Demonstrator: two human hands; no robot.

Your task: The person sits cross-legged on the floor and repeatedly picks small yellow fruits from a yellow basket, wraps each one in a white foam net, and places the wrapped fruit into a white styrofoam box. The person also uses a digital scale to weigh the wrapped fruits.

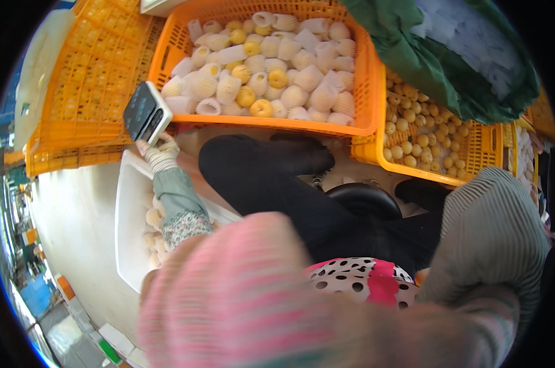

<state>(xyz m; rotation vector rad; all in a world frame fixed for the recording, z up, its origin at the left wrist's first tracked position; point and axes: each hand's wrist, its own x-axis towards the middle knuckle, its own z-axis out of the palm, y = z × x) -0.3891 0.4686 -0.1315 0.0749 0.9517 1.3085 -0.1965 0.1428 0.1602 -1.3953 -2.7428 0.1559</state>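
My left hand (161, 151), in a striped knitted glove with bare fingertips, grips the lower corner of a flat white kitchen-type scale (142, 110) with a dark top. That scale is at the left corner of an orange plastic crate (263, 123), which is full of round yellow fruit, most in white foam net sleeves. Some fruit (261, 108) there is bare. My right hand is out of view; its striped grey sleeve (493, 221) shows at the right.
A white foam box (125, 230) with netted fruit stands below my left forearm. Stacked yellow-orange crates (89, 92) rise at the left. Another yellow crate (424, 174) holds bare fruit at the right, beneath a green bag (443, 78) of white foam pieces. Black-trousered legs (268, 175) lie between.
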